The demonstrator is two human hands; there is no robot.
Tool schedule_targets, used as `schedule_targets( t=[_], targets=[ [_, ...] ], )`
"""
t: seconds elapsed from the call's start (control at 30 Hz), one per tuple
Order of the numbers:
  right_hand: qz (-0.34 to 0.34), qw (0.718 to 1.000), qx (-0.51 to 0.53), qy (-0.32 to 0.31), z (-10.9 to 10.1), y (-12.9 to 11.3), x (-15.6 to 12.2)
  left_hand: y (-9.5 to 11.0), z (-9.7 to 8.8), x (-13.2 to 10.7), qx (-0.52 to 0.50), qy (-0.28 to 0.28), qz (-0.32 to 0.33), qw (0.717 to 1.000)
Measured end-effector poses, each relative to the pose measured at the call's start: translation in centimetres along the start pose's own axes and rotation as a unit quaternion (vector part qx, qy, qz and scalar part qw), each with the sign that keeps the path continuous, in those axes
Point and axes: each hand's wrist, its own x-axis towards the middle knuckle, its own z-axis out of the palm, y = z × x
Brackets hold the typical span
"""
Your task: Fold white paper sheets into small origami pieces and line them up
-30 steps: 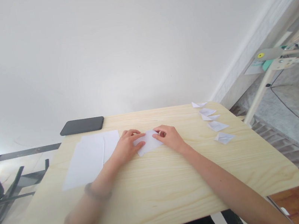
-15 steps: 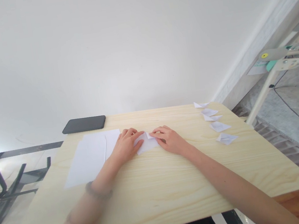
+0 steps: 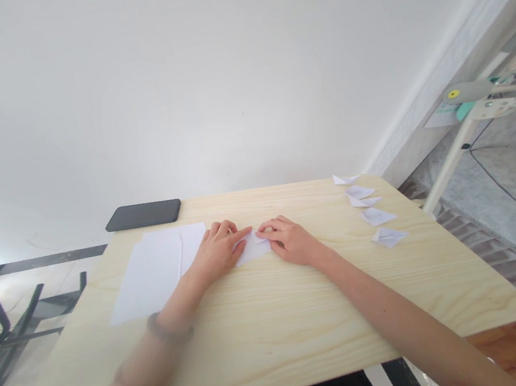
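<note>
A small white paper piece (image 3: 253, 249) lies flat near the middle of the pale wooden table (image 3: 279, 326). My left hand (image 3: 218, 249) rests on its left side, with the index finger stretched out over the paper and the other fingers curled. My right hand (image 3: 290, 240) sits on its right side, fingers bent and pinching a folded flap of the paper at its top edge. The two hands nearly touch above the paper. A dark band circles my left wrist.
White paper sheets (image 3: 155, 268) lie left of my hands. A dark phone (image 3: 144, 215) sits at the table's far left edge. Several folded white paper pieces (image 3: 374, 215) run in a row along the right side. A metal frame stands left, a white stand right.
My right hand has folded the paper's right part over toward the left, so the visible paper is narrower. My left index finger has stretched out over it.
</note>
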Motion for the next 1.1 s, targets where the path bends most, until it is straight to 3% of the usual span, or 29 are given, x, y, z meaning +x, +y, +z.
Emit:
schedule_targets(
  t=[0.4,0.67,0.8,0.97,1.1],
  targets=[
    [0.034,0.999,0.031,0.019,-0.4,0.5,-0.2,0.5,-0.2,0.4,0.042,0.013,-0.005,0.999],
    [0.044,0.998,0.03,0.023,-0.2,0.4,0.0,0.5,0.5,1.1,-0.051,0.04,-0.079,0.995],
    [0.072,0.996,0.036,0.034,0.3,0.2,0.1,0.1,0.9,1.2,-0.09,0.04,-0.089,0.991],
    [0.155,0.985,0.03,0.067,0.8,-0.1,0.5,-0.2,1.2,1.3,-0.178,0.04,-0.096,0.978],
    [0.145,0.988,0.036,0.044,0.7,-0.1,0.6,0.2,0.9,1.2,-0.237,0.029,-0.101,0.966]
  ],
)
